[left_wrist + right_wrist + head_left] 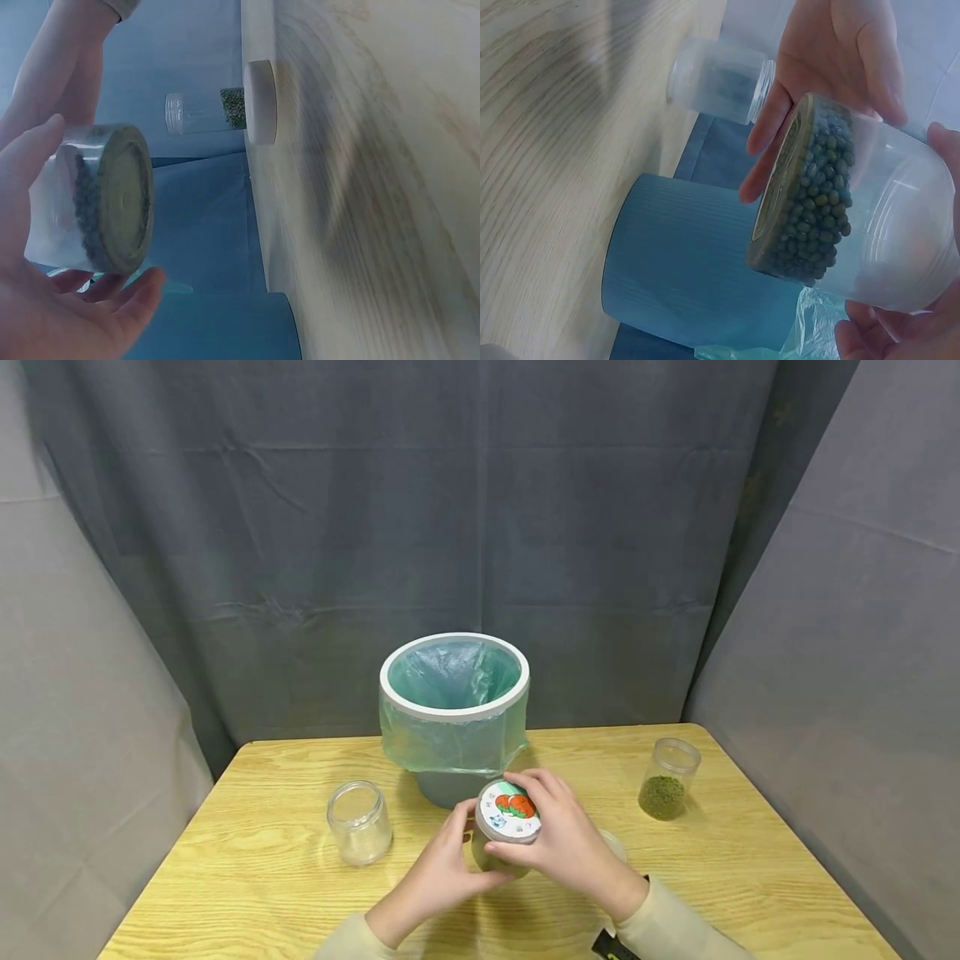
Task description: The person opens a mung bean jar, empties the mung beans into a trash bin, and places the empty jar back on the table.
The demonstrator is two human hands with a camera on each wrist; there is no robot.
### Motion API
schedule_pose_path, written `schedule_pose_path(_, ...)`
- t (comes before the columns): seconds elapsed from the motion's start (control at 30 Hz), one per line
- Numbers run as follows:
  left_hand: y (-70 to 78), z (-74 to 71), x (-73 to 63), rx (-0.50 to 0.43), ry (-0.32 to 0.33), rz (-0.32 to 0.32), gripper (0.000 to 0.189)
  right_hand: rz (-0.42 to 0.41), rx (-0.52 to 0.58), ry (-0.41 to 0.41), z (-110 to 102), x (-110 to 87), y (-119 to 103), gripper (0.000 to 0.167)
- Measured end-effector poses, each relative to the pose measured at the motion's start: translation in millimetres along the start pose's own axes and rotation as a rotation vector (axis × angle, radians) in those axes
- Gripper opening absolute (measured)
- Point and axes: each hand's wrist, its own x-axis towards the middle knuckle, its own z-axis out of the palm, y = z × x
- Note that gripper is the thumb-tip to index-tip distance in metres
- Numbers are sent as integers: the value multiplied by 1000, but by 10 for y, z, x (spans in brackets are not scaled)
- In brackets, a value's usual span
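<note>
Head view: both hands hold bean jar (504, 835) above tabletop (262, 860); right-hand fingers (551, 793) curl over lid, left hand (442, 872) cups body.

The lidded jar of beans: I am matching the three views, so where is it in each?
Head: jar low centre, held by both hands, before the bin.
Left wrist: jar at left, base toward camera.
Right wrist: jar at right, base toward camera.
Shared landmark: the blue bin.
</note>
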Motion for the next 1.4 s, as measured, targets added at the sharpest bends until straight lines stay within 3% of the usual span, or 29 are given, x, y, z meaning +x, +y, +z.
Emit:
schedule_pose_path(0.47,15,32,-9,-25,13,-5,91,-27,3,1,38,-16,-43,85)
schedule_pose_path(1.0,30,-48,-14,68,67,20,86,-39,-36,-60,-43,-13,-61,92)
schedule_pose_path(1.4,62,-67,-18,162,102,37,85,26,-101,-85,-67,4,-104,90)
